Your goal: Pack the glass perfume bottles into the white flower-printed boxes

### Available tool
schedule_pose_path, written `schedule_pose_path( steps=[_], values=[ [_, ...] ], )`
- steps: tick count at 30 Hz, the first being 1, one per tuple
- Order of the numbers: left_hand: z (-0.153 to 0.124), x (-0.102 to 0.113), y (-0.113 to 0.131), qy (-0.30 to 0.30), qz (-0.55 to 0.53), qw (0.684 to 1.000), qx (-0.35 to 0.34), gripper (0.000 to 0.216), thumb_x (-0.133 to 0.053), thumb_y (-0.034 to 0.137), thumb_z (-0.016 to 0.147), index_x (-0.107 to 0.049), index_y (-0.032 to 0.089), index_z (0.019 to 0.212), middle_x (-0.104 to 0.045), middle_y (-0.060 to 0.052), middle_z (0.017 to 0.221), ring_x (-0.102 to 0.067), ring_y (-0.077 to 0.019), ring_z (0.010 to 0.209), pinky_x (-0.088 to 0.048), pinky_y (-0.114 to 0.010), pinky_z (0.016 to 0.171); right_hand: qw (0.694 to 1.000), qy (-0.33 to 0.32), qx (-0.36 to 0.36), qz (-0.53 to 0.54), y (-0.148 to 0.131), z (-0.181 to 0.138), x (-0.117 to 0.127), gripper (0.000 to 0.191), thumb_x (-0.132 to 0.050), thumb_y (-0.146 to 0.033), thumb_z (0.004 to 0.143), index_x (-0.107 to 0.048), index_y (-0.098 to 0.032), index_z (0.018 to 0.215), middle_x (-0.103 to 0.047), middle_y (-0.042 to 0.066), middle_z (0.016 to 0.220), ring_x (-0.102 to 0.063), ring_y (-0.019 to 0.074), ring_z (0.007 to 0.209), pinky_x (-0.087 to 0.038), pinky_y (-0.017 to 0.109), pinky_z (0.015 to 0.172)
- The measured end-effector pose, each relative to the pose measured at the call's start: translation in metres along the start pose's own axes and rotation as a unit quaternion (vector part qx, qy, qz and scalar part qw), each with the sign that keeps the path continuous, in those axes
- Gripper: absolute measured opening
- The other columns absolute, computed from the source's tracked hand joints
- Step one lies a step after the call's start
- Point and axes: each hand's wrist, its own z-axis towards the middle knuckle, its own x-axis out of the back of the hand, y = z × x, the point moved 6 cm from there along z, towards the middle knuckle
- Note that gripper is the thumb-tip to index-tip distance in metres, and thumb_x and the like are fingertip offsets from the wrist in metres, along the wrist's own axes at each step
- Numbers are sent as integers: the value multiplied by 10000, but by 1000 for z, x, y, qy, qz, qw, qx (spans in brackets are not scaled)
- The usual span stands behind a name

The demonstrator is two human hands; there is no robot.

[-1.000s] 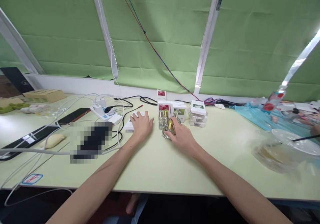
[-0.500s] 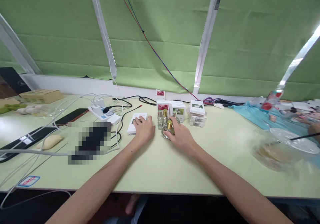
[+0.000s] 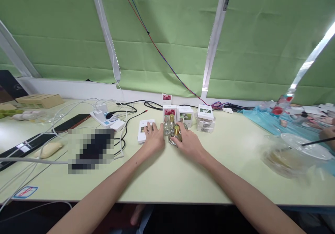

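Observation:
My left hand lies palm down on a flat white box, fingers spread over its right part. My right hand curls around a small glass perfume bottle with a gold cap that stands on the pale green table. Two more small glass bottles stand just behind, between my hands. Behind those are small white perfume boxes, one with a pink picture, one with a green picture, and a stack of flat boxes.
A white power strip with tangled cables lies to the left, beside a blurred dark patch and a black phone. At the right sit a clear plastic lidded bowl, a blue cloth and a water bottle. Green blinds hang behind.
My left hand has slid the flat white box to the right, closer to the bottles. My right hand stays on the gold-capped bottle.

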Motion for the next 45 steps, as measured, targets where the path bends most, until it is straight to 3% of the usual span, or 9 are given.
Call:
schedule_pose_path(
  steps=[4, 9, 16, 21, 24, 29, 34, 39, 45],
  values=[
    [-2, 3, 3, -2, 5, 1000, -12, 749, -526, 66, 775, -304, 99, 1490, -257, -318, 1597, -27, -484, 1537, -145, -636, 1220, 1000, -5, -5, 0, 1, 0, -1, 573, -527, -408, 976, -349, -171, 1467, -739, 97, 964, -694, 278, 840, -396, 303, 684],
    [-4, 10, 3, -51, 25, 998, 11, 853, -566, -12, 704, -299, 133, 1501, -183, -324, 1623, -1, -512, 1524, -92, -698, 1198, 1000, -3, -7, 4, 1, 0, -1, 578, -531, -411, 976, -342, -181, 1472, -739, 92, 951, -690, 271, 828, -385, 298, 674],
    [2, 11, -6, -104, 62, 991, 65, 902, -570, -82, 656, -346, 193, 1485, -118, -291, 1654, -69, -536, 1517, -193, -710, 1160, 1000, 4, -13, 1, 2, 0, -1, 543, -514, -419, 982, -365, -172, 1442, -729, 83, 887, -669, 264, 753, -356, 294, 634],
    [-2, 17, -6, -52, 70, 995, 52, 725, -504, -41, 771, -396, 205, 1445, -337, -288, 1563, -338, -509, 1451, -331, -663, 1092, 1000, 4, -19, -2, 4, 1, -3, 531, -509, -413, 982, -367, -173, 1433, -733, 82, 889, -676, 268, 762, -350, 294, 637],
    [-8, 24, -2, -49, 71, 995, 43, 580, -447, 8, 855, -428, 191, 1405, -518, -267, 1405, -477, -463, 1360, -428, -588, 1012, 1000, 7, -24, -9, 6, 1, -6, 529, -505, -427, 980, -368, -181, 1427, -736, 83, 904, -687, 276, 790, -356, 296, 648],
    [-16, 36, 4, -57, 74, 996, 14, 425, -399, 22, 894, -495, 110, 1299, -647, -244, 1163, -633, -386, 1171, -507, -454, 899, 999, 12, -31, -20, 8, 1, -7, 522, -501, -432, 978, -371, -184, 1418, -736, 86, 917, -693, 280, 795, -364, 299, 652],
    [-25, 45, 12, -63, 73, 995, -6, 393, -395, -4, 886, -531, 117, 1234, -687, -194, 1074, -704, -308, 1031, -532, -376, 830, 999, 13, -29, -18, 7, 1, -4, 510, -494, -424, 979, -378, -180, 1412, -734, 88, 912, -693, 280, 791, -362, 296, 642],
    [-33, 54, 29, -15, 39, 999, -23, 275, -517, 61, 896, -594, 119, 1153, -706, -206, 1008, -719, -327, 1006, -536, -380, 832, 999, 17, -28, -19, 9, 1, -5, 503, -503, -426, 978, -386, -187, 1405, -731, 84, 900, -693, 273, 782, -348, 290, 635],
    [-46, 50, 53, -41, 62, 993, -97, 424, -392, -60, 842, -594, 77, 1190, -715, -192, 931, -722, -324, 983, -531, -369, 804, 999, 14, -31, -15, 10, 1, -5, 497, -488, -387, 974, -388, -175, 1412, -732, 84, 895, -682, 255, 763, -307, 275, 608]
  ],
)
